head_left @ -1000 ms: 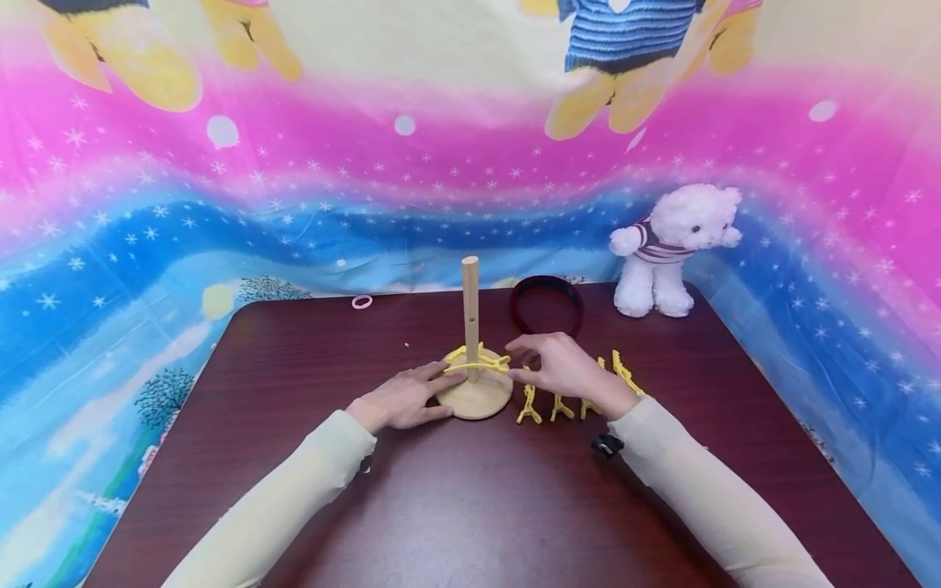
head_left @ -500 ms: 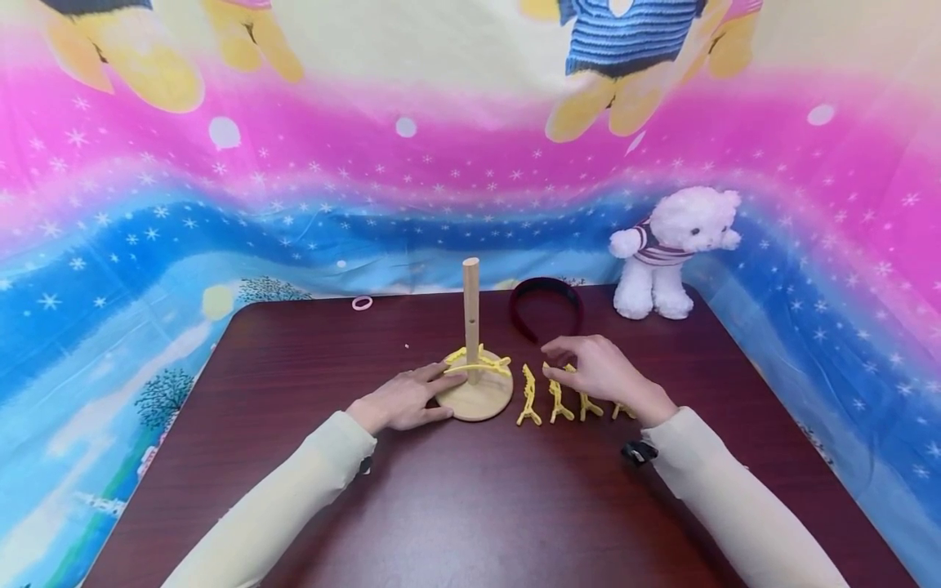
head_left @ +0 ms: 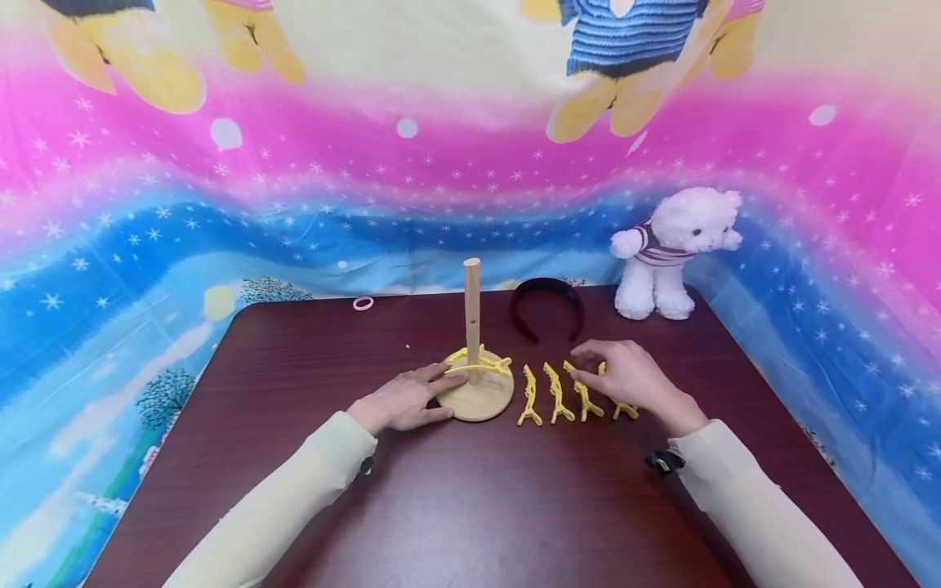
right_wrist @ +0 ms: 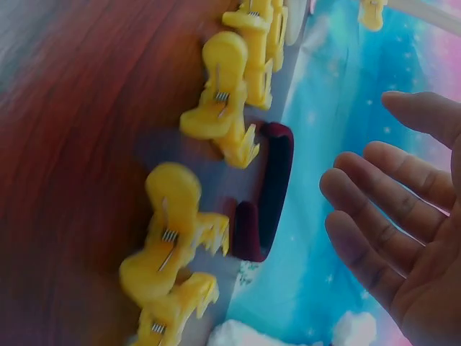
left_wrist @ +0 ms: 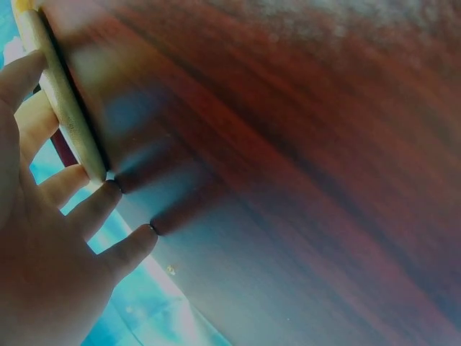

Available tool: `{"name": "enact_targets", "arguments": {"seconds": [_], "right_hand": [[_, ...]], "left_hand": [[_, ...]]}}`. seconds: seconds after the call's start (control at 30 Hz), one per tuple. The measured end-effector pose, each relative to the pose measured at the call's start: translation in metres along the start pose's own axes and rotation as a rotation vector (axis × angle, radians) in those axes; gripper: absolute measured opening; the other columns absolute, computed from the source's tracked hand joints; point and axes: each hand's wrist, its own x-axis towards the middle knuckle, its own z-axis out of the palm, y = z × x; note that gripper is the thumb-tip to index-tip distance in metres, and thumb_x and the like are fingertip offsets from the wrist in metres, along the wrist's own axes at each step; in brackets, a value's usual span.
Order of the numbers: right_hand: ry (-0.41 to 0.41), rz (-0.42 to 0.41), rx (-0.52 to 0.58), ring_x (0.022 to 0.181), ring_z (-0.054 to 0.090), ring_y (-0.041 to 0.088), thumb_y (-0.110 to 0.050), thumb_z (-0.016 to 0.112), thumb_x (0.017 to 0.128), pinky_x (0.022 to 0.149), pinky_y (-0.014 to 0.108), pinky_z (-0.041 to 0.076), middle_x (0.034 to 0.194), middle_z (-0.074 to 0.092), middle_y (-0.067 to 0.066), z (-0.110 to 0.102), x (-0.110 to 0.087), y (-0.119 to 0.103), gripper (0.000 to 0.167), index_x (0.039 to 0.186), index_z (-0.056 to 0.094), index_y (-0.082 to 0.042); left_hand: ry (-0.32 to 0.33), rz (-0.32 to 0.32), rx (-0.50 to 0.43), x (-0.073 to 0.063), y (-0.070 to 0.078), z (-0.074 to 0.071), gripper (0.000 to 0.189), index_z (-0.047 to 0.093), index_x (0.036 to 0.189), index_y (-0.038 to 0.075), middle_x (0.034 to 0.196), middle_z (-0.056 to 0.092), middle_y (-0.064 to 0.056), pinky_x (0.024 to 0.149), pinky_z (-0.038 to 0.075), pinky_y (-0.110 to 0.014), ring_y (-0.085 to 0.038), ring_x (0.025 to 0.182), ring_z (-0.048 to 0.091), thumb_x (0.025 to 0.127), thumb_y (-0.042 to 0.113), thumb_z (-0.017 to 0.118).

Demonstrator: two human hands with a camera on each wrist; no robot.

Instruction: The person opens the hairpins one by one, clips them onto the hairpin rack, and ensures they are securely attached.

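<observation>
In the head view a wooden stand (head_left: 478, 405) has a round base and an upright post (head_left: 472, 294). My left hand (head_left: 400, 400) rests against the base's left edge with its fingers spread; the left wrist view has several fingers along the rim (left_wrist: 70, 101). On the base, around the foot of the post, lies a yellow alligator hair clip (head_left: 500, 364). To the right, several similar hair clips (head_left: 529, 398) lie in a row. My right hand (head_left: 638, 376) hovers above the right end of that row, fingers loosely bent and holding nothing.
Behind the row lies a dark red headband (head_left: 547, 286). A white teddy bear (head_left: 653, 286) stands at the table's back right corner. Near the back edge is a pink ring (head_left: 363, 303). Printed cloth (head_left: 294, 188) hangs around the dark wood table (head_left: 470, 506).
My right hand has moved to the right along the row of hair clips, away from the stand, uncovering more of the clips and the headband. My left hand has stayed at the base.
</observation>
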Motion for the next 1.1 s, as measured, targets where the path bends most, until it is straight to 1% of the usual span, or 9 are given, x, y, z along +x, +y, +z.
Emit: {"name": "enact_targets", "arguments": {"seconds": [0.1, 0.23, 0.33, 0.5, 0.77, 1.0, 1.1], "right_hand": [[0.005, 0.011, -0.008, 0.084, 0.071, 0.018, -0.033, 0.078, 0.087, 0.074, 0.040, 0.056, 0.096, 0.077, 0.000, -0.001, -0.005, 0.007, 0.032, 0.114, 0.074, -0.016], [-0.008, 0.048, -0.010, 0.084, 0.071, 0.020, -0.034, 0.078, 0.086, 0.072, 0.039, 0.055, 0.099, 0.077, 0.002, -0.004, -0.012, 0.016, 0.033, 0.114, 0.074, -0.016], [-0.018, 0.076, -0.015, 0.086, 0.071, 0.021, -0.035, 0.077, 0.086, 0.073, 0.040, 0.056, 0.099, 0.077, 0.003, -0.006, -0.016, 0.022, 0.033, 0.113, 0.074, -0.017], [-0.029, 0.116, -0.029, 0.087, 0.071, 0.021, -0.035, 0.077, 0.087, 0.074, 0.043, 0.056, 0.099, 0.077, 0.005, -0.010, -0.023, 0.034, 0.034, 0.114, 0.074, -0.014], [-0.071, 0.190, -0.049, 0.089, 0.071, 0.023, -0.034, 0.077, 0.086, 0.073, 0.043, 0.056, 0.101, 0.077, 0.007, -0.012, -0.034, 0.050, 0.038, 0.116, 0.073, -0.011], [-0.082, 0.243, -0.070, 0.089, 0.071, 0.022, -0.035, 0.079, 0.084, 0.075, 0.046, 0.056, 0.098, 0.077, 0.005, -0.013, -0.043, 0.062, 0.036, 0.111, 0.075, -0.011], [-0.105, 0.271, -0.082, 0.086, 0.071, 0.021, -0.036, 0.079, 0.084, 0.073, 0.045, 0.056, 0.097, 0.077, 0.004, -0.013, -0.047, 0.066, 0.036, 0.108, 0.075, -0.011]], "left_hand": [[0.002, 0.003, 0.003, 0.000, 0.000, 0.001, 0.064, 0.035, 0.156, 0.028, 0.162, 0.032, -0.017, 0.114, 0.039, -0.051, -0.033, 0.146, 0.039, 0.099, 0.050, 0.054], [-0.004, -0.002, 0.000, -0.001, 0.000, 0.001, 0.064, 0.034, 0.157, 0.029, 0.162, 0.031, -0.017, 0.114, 0.039, -0.052, -0.033, 0.147, 0.039, 0.099, 0.050, 0.054], [-0.012, -0.013, -0.003, -0.001, 0.000, 0.001, 0.064, 0.034, 0.157, 0.029, 0.162, 0.031, -0.017, 0.114, 0.038, -0.053, -0.034, 0.146, 0.039, 0.099, 0.050, 0.054], [-0.029, -0.033, 0.000, -0.001, 0.000, 0.001, 0.065, 0.031, 0.157, 0.032, 0.163, 0.030, -0.016, 0.115, 0.037, -0.052, -0.033, 0.147, 0.038, 0.100, 0.052, 0.053], [-0.024, -0.026, -0.014, 0.000, -0.001, -0.001, 0.065, 0.032, 0.157, 0.032, 0.163, 0.029, -0.016, 0.115, 0.037, -0.052, -0.033, 0.147, 0.038, 0.099, 0.051, 0.054], [-0.019, -0.016, -0.019, 0.000, -0.001, -0.002, 0.064, 0.033, 0.157, 0.031, 0.163, 0.030, -0.017, 0.115, 0.037, -0.054, -0.034, 0.147, 0.037, 0.100, 0.051, 0.054], [-0.025, -0.021, -0.020, 0.000, 0.000, -0.002, 0.064, 0.032, 0.157, 0.031, 0.163, 0.029, -0.016, 0.115, 0.037, -0.054, -0.034, 0.147, 0.037, 0.100, 0.051, 0.053]]}}
